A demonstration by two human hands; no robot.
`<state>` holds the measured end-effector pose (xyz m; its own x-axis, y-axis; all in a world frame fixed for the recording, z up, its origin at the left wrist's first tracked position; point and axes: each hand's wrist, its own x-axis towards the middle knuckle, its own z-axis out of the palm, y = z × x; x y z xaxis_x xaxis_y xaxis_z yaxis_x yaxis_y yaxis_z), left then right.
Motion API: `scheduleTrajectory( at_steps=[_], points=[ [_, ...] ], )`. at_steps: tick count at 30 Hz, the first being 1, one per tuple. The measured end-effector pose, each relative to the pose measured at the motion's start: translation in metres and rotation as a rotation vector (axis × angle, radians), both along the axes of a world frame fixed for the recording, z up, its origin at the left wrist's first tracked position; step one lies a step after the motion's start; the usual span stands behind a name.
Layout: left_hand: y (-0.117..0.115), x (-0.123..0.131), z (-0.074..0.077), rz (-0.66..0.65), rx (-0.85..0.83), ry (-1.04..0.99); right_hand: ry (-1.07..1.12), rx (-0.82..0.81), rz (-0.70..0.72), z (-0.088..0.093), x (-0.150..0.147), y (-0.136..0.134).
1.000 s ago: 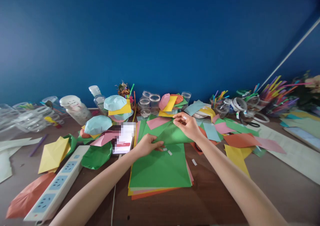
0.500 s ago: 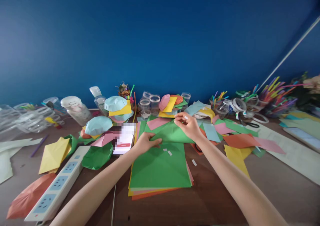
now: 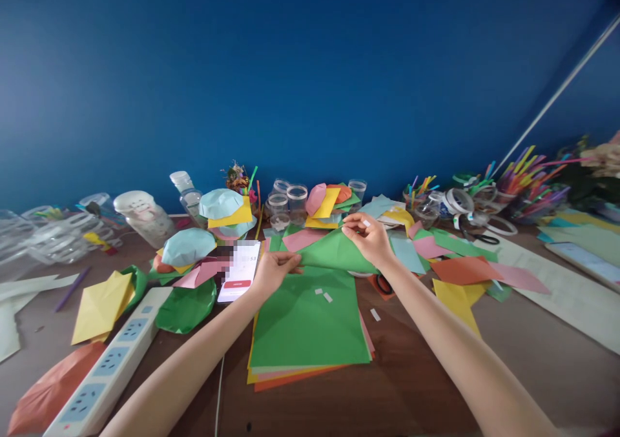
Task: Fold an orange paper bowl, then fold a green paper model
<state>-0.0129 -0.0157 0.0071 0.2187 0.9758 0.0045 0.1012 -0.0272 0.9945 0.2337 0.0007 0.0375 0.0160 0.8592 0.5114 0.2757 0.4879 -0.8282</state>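
Observation:
A folded piece of green paper [image 3: 330, 254] is held up between my hands, above a stack of coloured sheets [image 3: 310, 337] with green on top. My left hand [image 3: 276, 272] pinches its left end between thumb and fingers. At its upper right, my right hand [image 3: 369, 238] has thumb and fingertips closed on the edge. A small white strip [image 3: 367, 223] sits on a finger of that hand. Two more white strips [image 3: 328, 297] lie on the top green sheet, and another strip [image 3: 375, 314] rests on the table to its right.
A phone [image 3: 239, 272] lies left of the stack, and a white power strip [image 3: 113, 359] runs along the left. Plastic cups [image 3: 297, 199] and folded paper pieces [image 3: 327, 204] line the back. Scissors [image 3: 484, 237] and coloured scraps [image 3: 465, 269] are at the right.
The green paper is drawn straighter between my hands, its lower edge lifted. My left hand has shifted slightly left, with its fingers now closer together; the view has shifted slightly.

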Motion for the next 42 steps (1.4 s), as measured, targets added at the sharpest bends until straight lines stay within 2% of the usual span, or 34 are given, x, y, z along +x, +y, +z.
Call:
scheduleTrajectory(
  at_steps=[10,14,17,20,26,33,39,42],
  points=[
    [0.000,-0.003,0.000,0.024,0.052,-0.078,0.045,-0.009,-0.020,-0.001,-0.002,0.000],
    [-0.001,-0.002,-0.001,0.031,-0.018,-0.128,0.157,-0.006,-0.094,-0.005,-0.008,0.000],
    [-0.004,0.004,-0.003,-0.042,-0.077,-0.148,0.252,-0.053,-0.114,-0.009,-0.016,-0.002],
    [-0.010,0.013,-0.007,-0.126,-0.060,-0.138,0.298,-0.098,-0.101,-0.014,-0.027,-0.007],
    [-0.015,0.021,-0.012,-0.018,-0.083,-0.017,0.337,-0.165,-0.079,-0.018,-0.044,-0.016],
    [-0.012,0.019,-0.014,0.013,-0.047,-0.006,0.343,-0.145,-0.141,-0.021,-0.049,-0.021],
    [-0.018,0.027,-0.015,-0.128,-0.134,-0.093,0.410,-0.152,-0.168,-0.023,-0.057,-0.025],
    [-0.020,0.029,-0.014,-0.139,-0.137,-0.093,0.419,-0.145,-0.172,-0.022,-0.060,-0.027]
  ],
)
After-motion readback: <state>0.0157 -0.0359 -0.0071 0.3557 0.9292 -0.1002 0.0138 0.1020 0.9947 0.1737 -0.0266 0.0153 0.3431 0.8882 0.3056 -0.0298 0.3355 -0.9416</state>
